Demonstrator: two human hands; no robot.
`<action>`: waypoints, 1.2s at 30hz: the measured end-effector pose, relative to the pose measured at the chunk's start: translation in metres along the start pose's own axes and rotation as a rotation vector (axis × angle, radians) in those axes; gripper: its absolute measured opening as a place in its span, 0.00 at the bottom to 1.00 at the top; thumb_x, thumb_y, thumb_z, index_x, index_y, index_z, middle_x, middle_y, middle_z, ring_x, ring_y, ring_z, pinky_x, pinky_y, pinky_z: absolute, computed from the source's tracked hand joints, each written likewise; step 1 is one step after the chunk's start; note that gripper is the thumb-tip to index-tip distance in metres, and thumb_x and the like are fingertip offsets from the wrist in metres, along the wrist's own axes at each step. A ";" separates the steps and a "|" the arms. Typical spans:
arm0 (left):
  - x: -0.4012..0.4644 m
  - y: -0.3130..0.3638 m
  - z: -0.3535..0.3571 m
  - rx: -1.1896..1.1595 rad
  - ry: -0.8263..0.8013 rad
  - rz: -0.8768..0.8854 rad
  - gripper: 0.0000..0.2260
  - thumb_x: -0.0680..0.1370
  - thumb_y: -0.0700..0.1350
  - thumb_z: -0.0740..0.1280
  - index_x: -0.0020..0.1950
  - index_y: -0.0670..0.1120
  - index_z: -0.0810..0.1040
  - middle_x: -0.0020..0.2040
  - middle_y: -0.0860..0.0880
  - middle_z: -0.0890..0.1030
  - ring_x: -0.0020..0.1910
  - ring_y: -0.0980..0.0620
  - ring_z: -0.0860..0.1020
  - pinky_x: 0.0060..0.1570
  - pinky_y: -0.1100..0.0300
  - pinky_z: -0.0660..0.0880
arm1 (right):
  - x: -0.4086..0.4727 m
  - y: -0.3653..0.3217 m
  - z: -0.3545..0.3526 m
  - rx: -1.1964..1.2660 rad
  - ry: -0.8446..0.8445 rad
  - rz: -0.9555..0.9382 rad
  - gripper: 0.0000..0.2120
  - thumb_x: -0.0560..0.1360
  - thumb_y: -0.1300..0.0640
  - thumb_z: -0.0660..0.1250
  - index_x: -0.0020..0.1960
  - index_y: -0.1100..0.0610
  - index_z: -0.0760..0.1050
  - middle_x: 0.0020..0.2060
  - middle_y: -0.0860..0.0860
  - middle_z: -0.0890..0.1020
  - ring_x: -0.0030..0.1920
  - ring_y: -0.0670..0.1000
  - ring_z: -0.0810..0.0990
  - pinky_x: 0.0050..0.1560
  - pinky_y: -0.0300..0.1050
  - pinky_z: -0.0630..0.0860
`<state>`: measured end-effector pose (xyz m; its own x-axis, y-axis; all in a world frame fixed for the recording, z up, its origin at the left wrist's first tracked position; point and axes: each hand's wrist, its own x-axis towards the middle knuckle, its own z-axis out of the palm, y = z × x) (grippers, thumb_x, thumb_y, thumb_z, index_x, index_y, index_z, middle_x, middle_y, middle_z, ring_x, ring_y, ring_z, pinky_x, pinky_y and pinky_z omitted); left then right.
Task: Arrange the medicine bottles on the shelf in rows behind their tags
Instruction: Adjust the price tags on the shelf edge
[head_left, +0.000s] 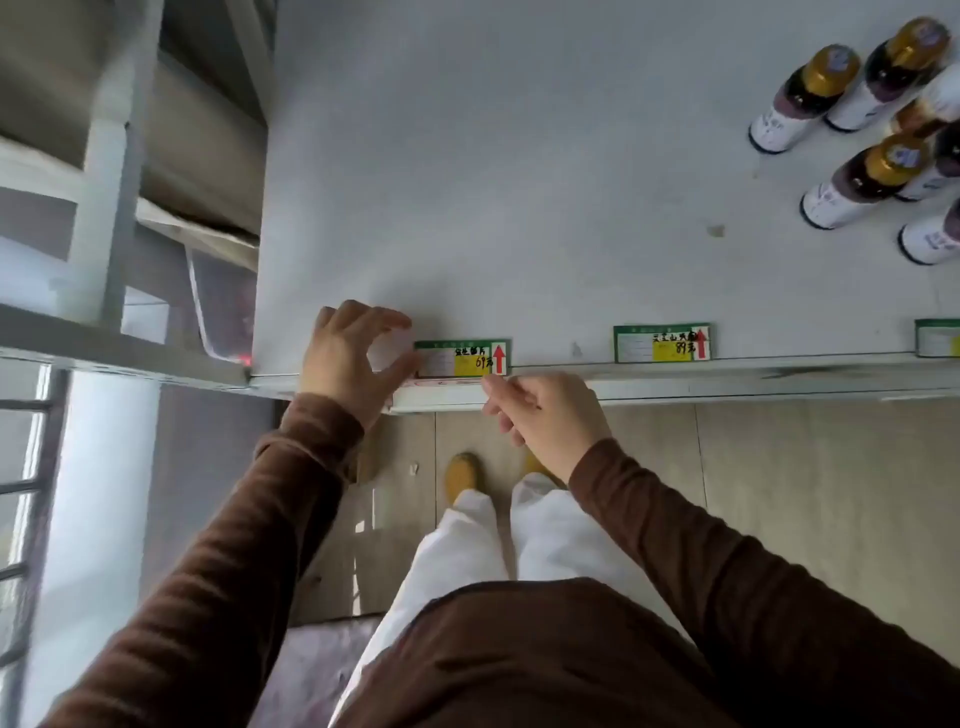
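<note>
**At the shelf's front lip, both hands tend the leftmost tag**

Along the front edge of the white shelf three price tags stand upright so they face whoever stands before it: the left tag, the middle tag, and a third tag cut off at the frame's right. The left hand sits just beside the left tag, its thumb and fingers curved into an open C that seems to bracket the tag's left end; whether they actually pinch it cannot be told. The right hand is loosely curled below the lip, a fingertip raised toward the tag's lower right corner, apparently steadying or straightening it. It holds nothing visible.

The medicine bottles, brown glass with gold caps and white labels, stand bunched far back at the right, well apart from the left and middle tags. No bottle stands behind either yet, so the arranging looks barely begun.
</note>
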<state>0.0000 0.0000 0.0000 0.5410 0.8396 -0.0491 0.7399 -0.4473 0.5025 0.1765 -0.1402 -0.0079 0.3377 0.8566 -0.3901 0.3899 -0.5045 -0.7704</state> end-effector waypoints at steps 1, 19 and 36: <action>-0.001 -0.002 0.004 -0.010 0.028 0.025 0.13 0.70 0.51 0.74 0.53 0.48 0.81 0.49 0.48 0.79 0.49 0.45 0.72 0.50 0.53 0.72 | 0.001 0.001 0.005 0.064 0.001 0.052 0.24 0.78 0.37 0.60 0.36 0.53 0.82 0.29 0.49 0.83 0.28 0.49 0.81 0.38 0.46 0.81; -0.005 -0.014 0.031 -0.095 0.105 -0.008 0.16 0.68 0.63 0.71 0.49 0.55 0.79 0.49 0.52 0.75 0.51 0.46 0.69 0.50 0.53 0.66 | 0.017 0.019 0.035 0.281 0.062 0.263 0.28 0.77 0.33 0.57 0.37 0.52 0.83 0.29 0.53 0.84 0.26 0.55 0.81 0.36 0.53 0.78; 0.025 0.025 0.009 0.059 -0.113 0.128 0.17 0.69 0.48 0.71 0.57 0.50 0.76 0.55 0.49 0.75 0.55 0.45 0.70 0.54 0.53 0.67 | 0.002 -0.007 -0.016 -0.421 0.172 0.152 0.29 0.76 0.32 0.54 0.29 0.49 0.79 0.24 0.45 0.80 0.27 0.45 0.79 0.39 0.45 0.79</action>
<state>0.0361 0.0073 0.0032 0.6710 0.7363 -0.0867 0.6829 -0.5683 0.4591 0.1884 -0.1367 0.0049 0.5408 0.7573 -0.3660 0.6265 -0.6530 -0.4255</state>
